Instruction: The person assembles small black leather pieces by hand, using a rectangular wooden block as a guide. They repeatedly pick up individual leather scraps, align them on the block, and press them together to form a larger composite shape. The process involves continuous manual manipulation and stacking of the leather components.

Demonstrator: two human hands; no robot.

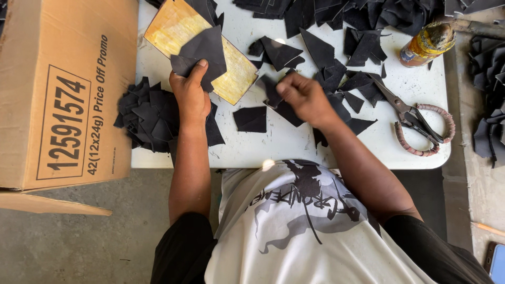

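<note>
Dozens of black cut pieces cover the white counter [294, 144], most of them triangles or ragged four-sided scraps. The left hand [190, 94] pinches one larger black piece [202, 51] between thumb and fingers, holding it flat over a yellow-stained board [181, 26] that lies tilted near the counter's far edge. The right hand [304, 97] is blurred; its fingers look curled onto a small black scrap [273, 93] among the loose pieces in the middle of the counter, though whether the grip has fully closed on it I cannot tell. Just left of the left forearm sits a stacked pile of black pieces [144, 115], which reads as sorted or finished work, and it is already sizeable. A good share seems done, judging by that pile, yet much is left: scattered pieces lie all round the right hand, and a heavy dark heap [363, 13] fills the far edge. Scissors with wrapped handles [418, 122] rest shut and untouched to the right, near a grimy yellow bottle [427, 43] lying on its side. A large cardboard box [63, 89] stands at the left, overlapping the counter's edge.
</note>
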